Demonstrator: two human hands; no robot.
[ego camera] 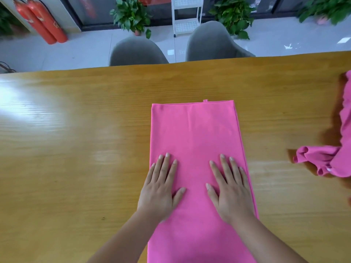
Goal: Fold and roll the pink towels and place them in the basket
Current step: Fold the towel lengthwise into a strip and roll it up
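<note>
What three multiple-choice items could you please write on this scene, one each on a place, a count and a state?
1. Where does the crumpled towel lie? A) on a chair B) on the table, right of the folded towel C) on the floor
2. How many grey chairs stand beyond the table? A) one B) two C) four
3. How do the left hand and right hand lie? A) flat on the folded towel B) clenched C) raised
Key: B, it is bunched near the table's right edge; B, two chair backs show; A, straight fingers press the cloth.
</note>
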